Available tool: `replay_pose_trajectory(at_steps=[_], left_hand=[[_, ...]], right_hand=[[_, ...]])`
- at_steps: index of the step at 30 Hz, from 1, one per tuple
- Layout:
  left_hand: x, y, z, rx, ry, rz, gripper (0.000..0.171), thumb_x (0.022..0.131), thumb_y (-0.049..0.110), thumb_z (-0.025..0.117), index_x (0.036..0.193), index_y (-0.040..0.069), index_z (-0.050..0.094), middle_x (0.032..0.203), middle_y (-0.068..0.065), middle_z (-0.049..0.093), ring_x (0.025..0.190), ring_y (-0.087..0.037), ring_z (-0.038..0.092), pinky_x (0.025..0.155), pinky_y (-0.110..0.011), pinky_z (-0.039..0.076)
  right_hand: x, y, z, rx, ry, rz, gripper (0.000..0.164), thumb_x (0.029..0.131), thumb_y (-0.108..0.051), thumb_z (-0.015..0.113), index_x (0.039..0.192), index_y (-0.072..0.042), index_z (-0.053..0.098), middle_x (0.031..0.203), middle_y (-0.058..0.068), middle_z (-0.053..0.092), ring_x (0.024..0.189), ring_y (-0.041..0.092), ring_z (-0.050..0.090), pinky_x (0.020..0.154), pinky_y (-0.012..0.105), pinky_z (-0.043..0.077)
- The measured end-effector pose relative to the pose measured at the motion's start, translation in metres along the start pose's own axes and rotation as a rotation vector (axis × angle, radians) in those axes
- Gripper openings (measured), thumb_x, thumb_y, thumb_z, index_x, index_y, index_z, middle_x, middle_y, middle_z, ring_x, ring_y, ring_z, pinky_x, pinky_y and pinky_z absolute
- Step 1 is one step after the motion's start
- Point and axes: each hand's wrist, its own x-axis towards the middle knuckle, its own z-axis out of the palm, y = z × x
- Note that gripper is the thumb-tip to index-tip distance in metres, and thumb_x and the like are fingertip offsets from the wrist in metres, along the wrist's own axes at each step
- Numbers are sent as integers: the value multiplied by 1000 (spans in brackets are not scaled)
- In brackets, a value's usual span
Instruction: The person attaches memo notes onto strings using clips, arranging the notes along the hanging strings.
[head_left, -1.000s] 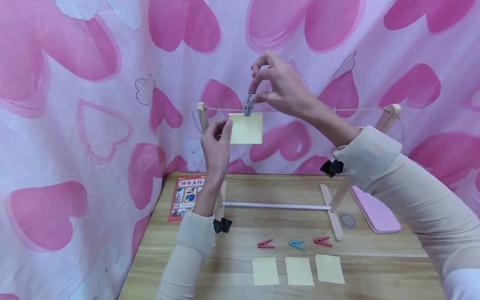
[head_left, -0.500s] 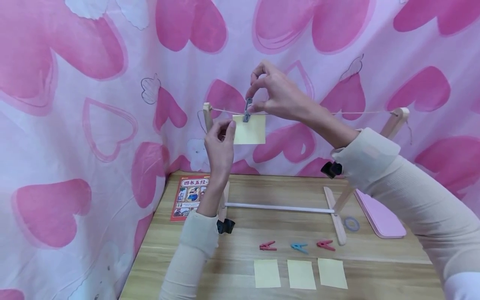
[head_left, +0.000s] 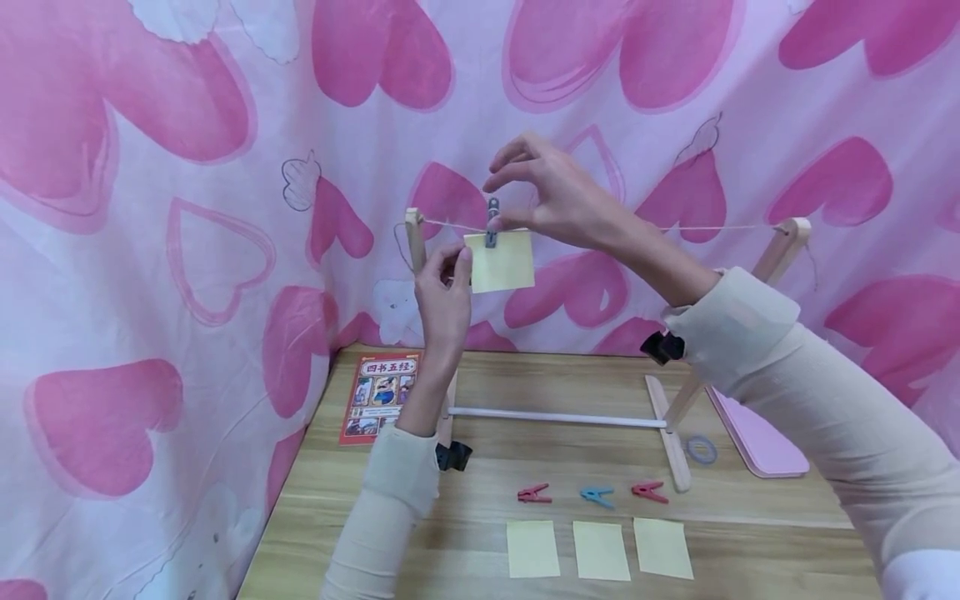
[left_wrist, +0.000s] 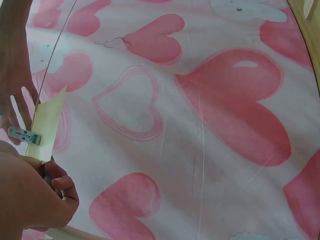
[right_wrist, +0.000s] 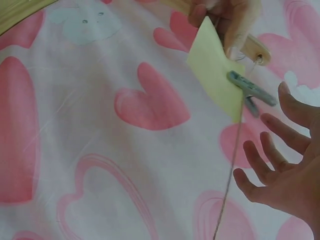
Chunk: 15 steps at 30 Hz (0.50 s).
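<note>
A yellow sticky note (head_left: 512,268) hangs at the string (right_wrist: 231,175), a grey clothespin (right_wrist: 252,91) clamped over its top edge. With thumb and fingers, my left hand (head_left: 442,300) pinches the note's left edge. My right hand (head_left: 561,193) is beside the clothespin, its fingers spread and holding nothing; the right wrist view shows a gap between them. In the left wrist view, the clothespin (left_wrist: 24,135) sticks out from the note (left_wrist: 47,127), and part of the left hand is cut off by the frame.
The string runs between wooden posts (head_left: 780,250) joined low by a white rod (head_left: 555,416). On the table lie red and blue clothespins (head_left: 597,497), three sticky notes (head_left: 602,552), a tape roll (head_left: 701,450), a pink pad (head_left: 761,437) and a red booklet (head_left: 375,396).
My right fingers have let go of the clothespin and spread apart. The clothespin now stands more upright, and the note is slightly tilted. My left hand keeps its pinch on the note.
</note>
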Motion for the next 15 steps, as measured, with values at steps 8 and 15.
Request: replay_pose_trajectory(at_steps=[8, 15], left_hand=[[-4, -9, -1, -11, -71, -55, 28, 114, 15, 61, 133, -2, 70, 114, -13, 68, 97, -14, 59, 81, -20, 50], [-7, -18, -11, 7, -158, -63, 29, 115, 19, 59, 133, -2, 68, 110, -12, 68, 93, -12, 60, 80, -20, 50]], right_hand=[[-47, -11, 4, 11, 218, -222, 18, 105, -3, 72, 119, 6, 78, 121, 20, 77, 114, 32, 72, 102, 43, 57], [-97, -16, 29, -123, 243, -450, 23, 111, -9, 63, 116, 7, 78, 116, 19, 80, 105, 33, 78, 92, 46, 65]])
